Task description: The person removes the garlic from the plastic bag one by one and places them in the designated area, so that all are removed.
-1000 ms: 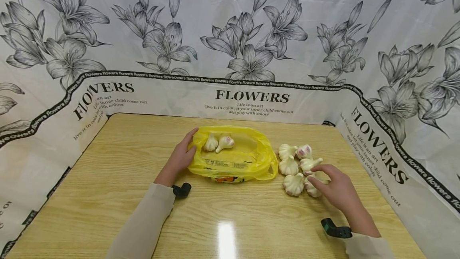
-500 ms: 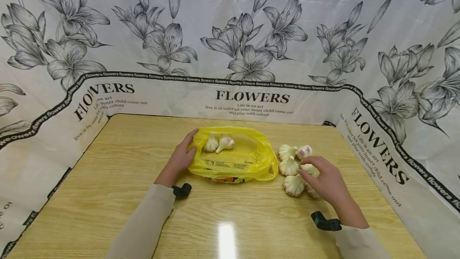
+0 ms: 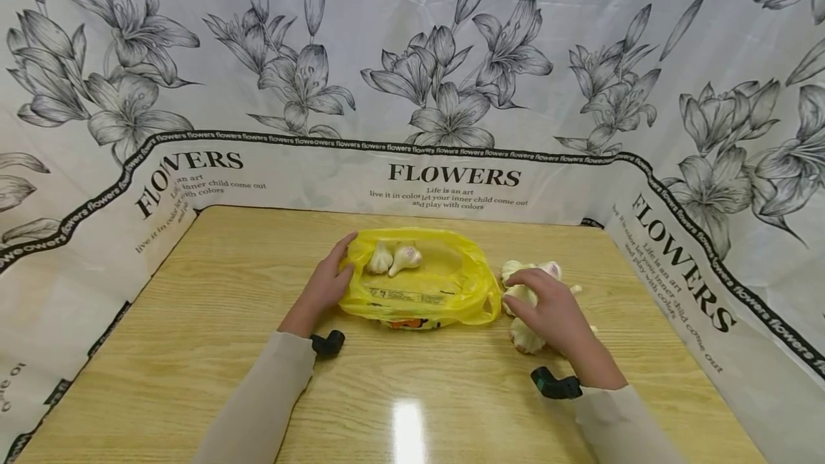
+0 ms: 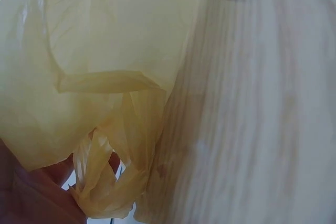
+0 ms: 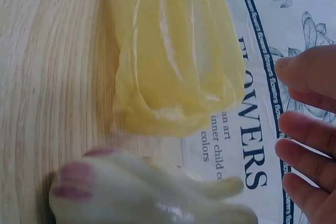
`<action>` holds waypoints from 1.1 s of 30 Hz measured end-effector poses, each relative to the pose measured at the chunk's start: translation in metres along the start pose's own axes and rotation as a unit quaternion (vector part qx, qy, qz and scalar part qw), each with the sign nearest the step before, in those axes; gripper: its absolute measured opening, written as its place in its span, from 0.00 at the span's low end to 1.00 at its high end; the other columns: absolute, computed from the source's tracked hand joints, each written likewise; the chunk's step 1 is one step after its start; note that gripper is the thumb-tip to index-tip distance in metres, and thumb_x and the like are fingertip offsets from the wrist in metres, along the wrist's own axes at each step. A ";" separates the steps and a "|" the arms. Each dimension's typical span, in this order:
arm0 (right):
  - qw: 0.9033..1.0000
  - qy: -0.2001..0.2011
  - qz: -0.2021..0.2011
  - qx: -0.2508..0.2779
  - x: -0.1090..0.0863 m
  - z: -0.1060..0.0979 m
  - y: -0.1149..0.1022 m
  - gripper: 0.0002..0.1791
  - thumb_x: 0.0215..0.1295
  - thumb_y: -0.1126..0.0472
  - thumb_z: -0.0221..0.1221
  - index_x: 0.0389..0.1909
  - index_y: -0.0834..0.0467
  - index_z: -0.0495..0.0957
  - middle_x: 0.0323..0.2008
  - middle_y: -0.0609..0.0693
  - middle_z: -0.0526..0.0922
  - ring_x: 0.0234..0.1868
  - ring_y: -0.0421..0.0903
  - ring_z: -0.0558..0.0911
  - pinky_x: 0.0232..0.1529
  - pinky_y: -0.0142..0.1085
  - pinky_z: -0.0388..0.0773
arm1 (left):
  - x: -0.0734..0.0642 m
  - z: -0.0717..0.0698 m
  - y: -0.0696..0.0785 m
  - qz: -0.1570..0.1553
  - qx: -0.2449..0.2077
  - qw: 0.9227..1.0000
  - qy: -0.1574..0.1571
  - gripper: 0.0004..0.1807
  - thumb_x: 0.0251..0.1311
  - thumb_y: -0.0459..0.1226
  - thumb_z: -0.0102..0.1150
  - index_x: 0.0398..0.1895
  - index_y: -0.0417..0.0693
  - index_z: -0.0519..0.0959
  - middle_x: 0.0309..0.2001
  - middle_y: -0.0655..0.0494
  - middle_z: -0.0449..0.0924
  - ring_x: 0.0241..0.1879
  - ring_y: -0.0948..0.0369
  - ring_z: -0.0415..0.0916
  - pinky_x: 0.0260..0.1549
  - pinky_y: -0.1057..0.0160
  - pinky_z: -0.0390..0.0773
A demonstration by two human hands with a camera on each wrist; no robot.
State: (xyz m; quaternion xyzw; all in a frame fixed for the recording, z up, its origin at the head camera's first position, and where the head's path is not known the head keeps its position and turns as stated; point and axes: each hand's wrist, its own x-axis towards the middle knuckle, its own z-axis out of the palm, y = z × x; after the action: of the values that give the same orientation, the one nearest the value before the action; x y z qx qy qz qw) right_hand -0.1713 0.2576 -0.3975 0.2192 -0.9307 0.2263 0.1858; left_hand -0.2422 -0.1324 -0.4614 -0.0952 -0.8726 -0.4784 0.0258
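While two garlic bulbs (image 3: 393, 258) lie at the left end of the yellow bag (image 3: 445, 312), the left hand (image 3: 327, 281) pinches the bag there. Just right of the bag, the right hand (image 3: 549, 312) is over more bulbs (image 3: 527, 336) — its fingers (image 5: 307, 132) slightly spread. The bag rests on a table (image 3: 361, 392) — behind it, a flowered cloth (image 3: 412, 84).

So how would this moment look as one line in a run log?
left grip: holds yellow bag | right grip: empty, over loose garlic | inside bag: two garlic bulbs visible
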 end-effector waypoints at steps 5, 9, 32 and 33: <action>1.000 -0.015 -0.008 0.013 0.009 0.007 -0.006 0.12 0.60 0.57 0.66 0.44 0.55 0.81 0.48 0.51 0.82 0.50 0.53 0.80 0.51 0.53 0.76 | 0.000 0.001 0.000 0.001 0.001 1.000 0.001 0.32 0.72 0.38 0.40 0.76 0.69 0.49 0.76 0.48 0.53 0.74 0.48 0.54 0.69 0.44 0.58; 0.999 -0.015 -0.029 0.007 0.016 0.013 -0.011 0.13 0.59 0.58 0.66 0.44 0.56 0.81 0.48 0.52 0.82 0.46 0.53 0.81 0.47 0.52 0.77 | 0.000 0.001 0.000 0.001 0.002 1.000 0.002 0.32 0.73 0.38 0.40 0.76 0.69 0.49 0.76 0.47 0.53 0.74 0.48 0.54 0.69 0.44 0.58; 0.997 -0.059 -0.050 0.024 0.052 0.051 -0.045 0.16 0.60 0.56 0.65 0.49 0.54 0.79 0.53 0.53 0.78 0.55 0.53 0.78 0.56 0.51 0.75 | 0.001 0.001 -0.002 0.022 -0.001 1.000 -0.001 0.32 0.72 0.36 0.40 0.76 0.65 0.50 0.76 0.47 0.52 0.74 0.46 0.54 0.68 0.43 0.59; 0.997 -0.063 -0.048 0.026 0.053 0.053 -0.046 0.16 0.60 0.56 0.65 0.49 0.54 0.79 0.54 0.53 0.78 0.55 0.54 0.78 0.56 0.51 0.75 | 0.001 0.001 -0.002 0.022 -0.002 1.000 -0.001 0.32 0.72 0.36 0.40 0.76 0.65 0.50 0.76 0.47 0.52 0.74 0.46 0.54 0.68 0.43 0.59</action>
State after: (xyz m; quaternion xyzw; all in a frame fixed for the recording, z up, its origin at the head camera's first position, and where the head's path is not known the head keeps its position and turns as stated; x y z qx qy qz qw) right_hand -0.2060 0.1765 -0.4018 0.2818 -0.9229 0.2269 0.1317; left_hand -0.2439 -0.1325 -0.4633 -0.1148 -0.8694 -0.4793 0.0356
